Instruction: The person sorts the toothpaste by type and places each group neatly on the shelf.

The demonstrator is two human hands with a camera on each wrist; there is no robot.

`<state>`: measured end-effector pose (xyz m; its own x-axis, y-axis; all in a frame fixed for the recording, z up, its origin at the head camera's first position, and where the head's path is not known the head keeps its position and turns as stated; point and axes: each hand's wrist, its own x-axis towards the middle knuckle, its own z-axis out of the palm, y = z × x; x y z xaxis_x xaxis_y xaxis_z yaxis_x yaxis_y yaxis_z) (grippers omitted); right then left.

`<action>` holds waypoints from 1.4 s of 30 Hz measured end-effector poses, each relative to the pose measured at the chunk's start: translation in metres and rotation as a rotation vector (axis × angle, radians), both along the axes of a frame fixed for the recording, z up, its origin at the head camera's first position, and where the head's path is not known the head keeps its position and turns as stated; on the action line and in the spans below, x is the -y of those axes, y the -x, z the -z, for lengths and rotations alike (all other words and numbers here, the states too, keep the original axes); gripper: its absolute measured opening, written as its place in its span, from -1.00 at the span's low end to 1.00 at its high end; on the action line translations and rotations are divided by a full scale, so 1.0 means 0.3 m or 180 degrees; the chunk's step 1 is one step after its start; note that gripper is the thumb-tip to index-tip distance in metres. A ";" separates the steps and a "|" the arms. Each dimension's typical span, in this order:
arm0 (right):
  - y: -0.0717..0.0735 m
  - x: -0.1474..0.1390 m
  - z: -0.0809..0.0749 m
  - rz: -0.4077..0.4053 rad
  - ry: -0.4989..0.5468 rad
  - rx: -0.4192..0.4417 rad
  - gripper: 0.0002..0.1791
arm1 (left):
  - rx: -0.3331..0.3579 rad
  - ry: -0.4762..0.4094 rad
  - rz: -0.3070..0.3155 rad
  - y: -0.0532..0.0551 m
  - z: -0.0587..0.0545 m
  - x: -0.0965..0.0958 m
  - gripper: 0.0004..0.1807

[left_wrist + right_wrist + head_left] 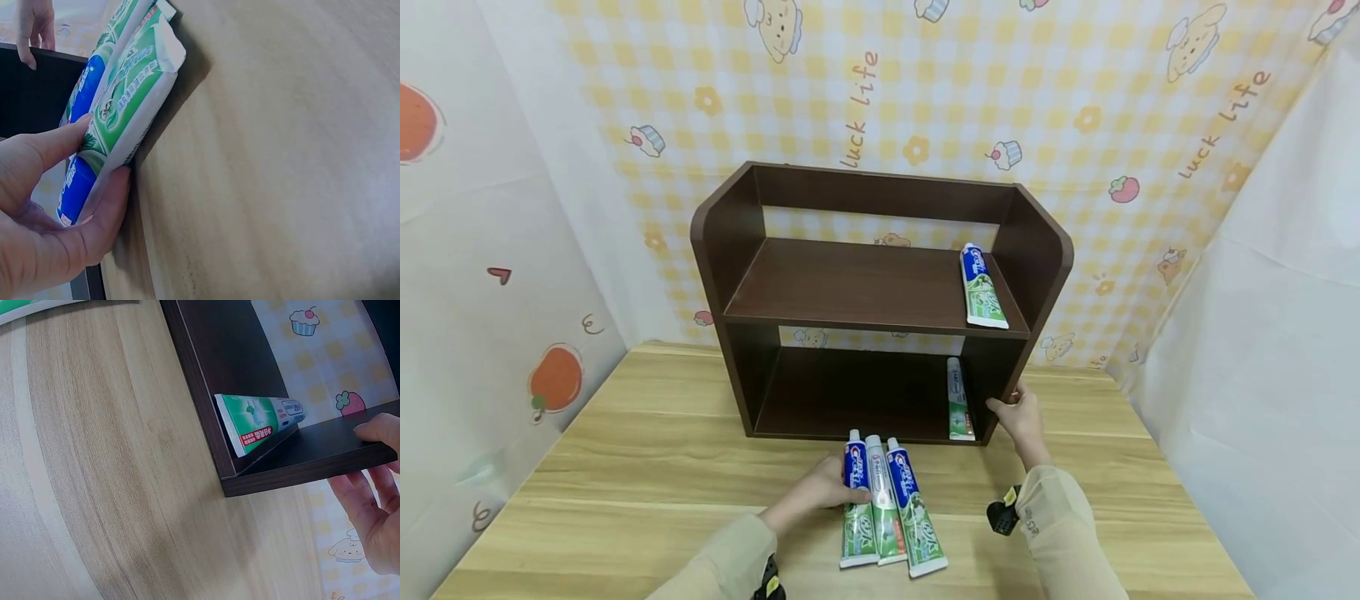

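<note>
Three toothpaste tubes lie side by side in front of the shelf, caps toward it. My left hand grips the leftmost blue and green toothpaste tube, thumb on top and fingers along its side. Beside that tube are a white and green tube and another blue and green tube. My right hand grips the right side panel of the dark brown shelf; in the right wrist view the thumb is on the panel's inner face and the fingers are outside.
On the upper board at the right lies a blue and green toothpaste tube. A white and green tube lies on the lower board against the right panel. The shelf stands on a wooden table before a yellow checked backdrop.
</note>
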<state>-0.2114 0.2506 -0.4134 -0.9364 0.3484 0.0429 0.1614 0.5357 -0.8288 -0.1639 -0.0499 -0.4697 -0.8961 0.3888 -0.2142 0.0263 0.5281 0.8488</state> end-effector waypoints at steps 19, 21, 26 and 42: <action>-0.006 -0.005 -0.001 0.0004 -0.0001 -0.0010 -0.71 | 0.0569 -0.0103 -0.0147 -0.022 -0.006 -0.006 -0.75; -0.005 -0.006 -0.001 0.0013 -0.0020 -0.0024 -0.72 | 0.0551 -0.0116 -0.0169 -0.024 -0.004 -0.008 -0.75; -0.004 -0.002 0.000 0.0015 -0.0051 -0.0001 -0.72 | 0.0504 -0.0099 -0.0216 -0.030 0.002 -0.004 -0.75; -0.016 0.001 -0.004 -0.0074 0.0018 -0.0009 -0.72 | 0.0436 -0.0139 -0.0078 -0.051 -0.022 0.005 -0.75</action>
<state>-0.2068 0.2504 -0.4124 -0.9441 0.3267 0.0437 0.1465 0.5346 -0.8323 -0.1487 -0.0512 -0.4631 -0.8689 0.3789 -0.3184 -0.1037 0.4897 0.8657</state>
